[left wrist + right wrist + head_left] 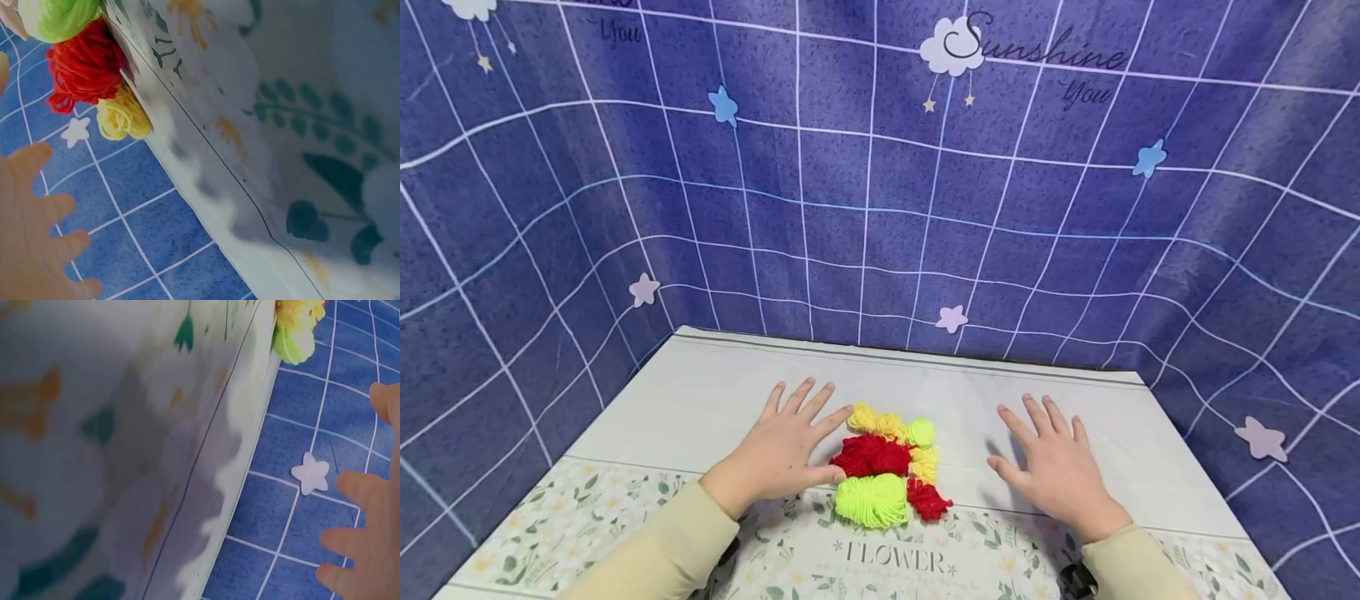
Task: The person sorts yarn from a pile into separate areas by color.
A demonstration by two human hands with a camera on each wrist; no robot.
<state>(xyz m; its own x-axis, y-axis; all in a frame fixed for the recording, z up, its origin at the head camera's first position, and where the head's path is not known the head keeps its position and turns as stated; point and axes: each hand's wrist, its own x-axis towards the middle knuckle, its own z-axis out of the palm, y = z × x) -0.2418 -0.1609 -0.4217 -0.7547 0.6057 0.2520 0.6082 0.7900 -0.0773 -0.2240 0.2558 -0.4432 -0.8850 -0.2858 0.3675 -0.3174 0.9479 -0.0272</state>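
Observation:
Several bundles of yarn lie close together mid-table in the head view: a large lime green one (872,502) in front, a dark red one (872,457) behind it, and yellow yarn (877,422) at the back. On their right sit a small round lime green piece (921,432), a small yellow bundle (926,463) and a small red bundle (929,500). My left hand (784,446) is spread just left of the yarn, holding nothing; in the left wrist view its fingers are apart. My right hand (1054,467) is spread to the right, apart from the yarn.
A white cloth (760,362) with a flowered front band and the word FLOWER covers the table. Blue gridded curtains (835,183) with stars and clouds rise behind the table's back edge and along both sides.

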